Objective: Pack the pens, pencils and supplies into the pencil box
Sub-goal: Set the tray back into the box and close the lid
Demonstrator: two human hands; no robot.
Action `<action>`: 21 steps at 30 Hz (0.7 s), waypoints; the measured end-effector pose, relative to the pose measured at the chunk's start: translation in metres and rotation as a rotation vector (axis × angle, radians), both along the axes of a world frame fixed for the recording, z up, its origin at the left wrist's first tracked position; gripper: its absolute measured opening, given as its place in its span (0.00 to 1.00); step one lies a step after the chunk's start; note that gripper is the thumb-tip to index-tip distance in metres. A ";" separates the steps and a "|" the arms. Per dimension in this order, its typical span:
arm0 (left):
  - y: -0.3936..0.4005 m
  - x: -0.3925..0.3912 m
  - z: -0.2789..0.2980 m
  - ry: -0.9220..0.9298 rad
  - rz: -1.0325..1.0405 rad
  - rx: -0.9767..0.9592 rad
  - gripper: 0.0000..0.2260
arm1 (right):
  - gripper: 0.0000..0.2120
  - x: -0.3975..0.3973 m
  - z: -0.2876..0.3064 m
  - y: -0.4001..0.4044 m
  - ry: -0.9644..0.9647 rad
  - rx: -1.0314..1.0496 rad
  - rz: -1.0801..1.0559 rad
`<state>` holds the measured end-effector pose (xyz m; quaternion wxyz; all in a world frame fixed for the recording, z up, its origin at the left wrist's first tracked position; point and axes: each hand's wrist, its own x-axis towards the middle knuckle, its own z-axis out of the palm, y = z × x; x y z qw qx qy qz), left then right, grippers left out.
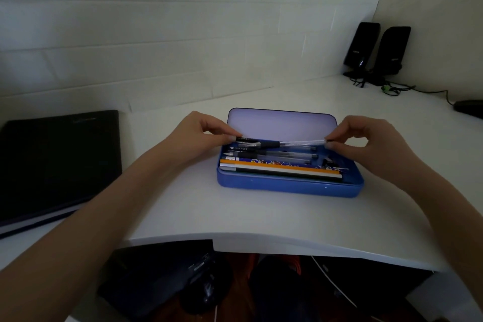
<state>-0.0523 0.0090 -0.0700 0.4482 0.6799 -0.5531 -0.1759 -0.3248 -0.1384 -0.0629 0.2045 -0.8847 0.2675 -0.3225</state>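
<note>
The blue pencil box (287, 187) sits open on the white counter (235, 212), lid up, already holding a few pens and pencils (279, 168). Over the box, the left hand (201, 129) and right hand (366, 138) each pinch one end of a clear pen (282, 143), both grips narrow.

White table (261, 217), near edge curved, butts against white brick wall. Centre of frame: blue pencil box (287, 187) flat on it, lid open, leaning back. Left of frame: black folder (57, 162) flat, running out of frame. Upper right: two black speakers (376, 52) upright side by side, cables (418, 90) trailing right. Far right edge: dark object (470, 108), partly cut off, can't identify.
</note>
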 end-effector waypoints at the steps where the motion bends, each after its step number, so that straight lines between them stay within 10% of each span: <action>1: 0.000 0.000 0.000 0.000 -0.004 0.001 0.07 | 0.03 0.000 0.000 0.001 0.004 0.005 0.008; 21: 0.002 0.000 0.002 0.025 -0.064 0.016 0.06 | 0.10 0.007 -0.003 0.006 0.105 -0.105 0.033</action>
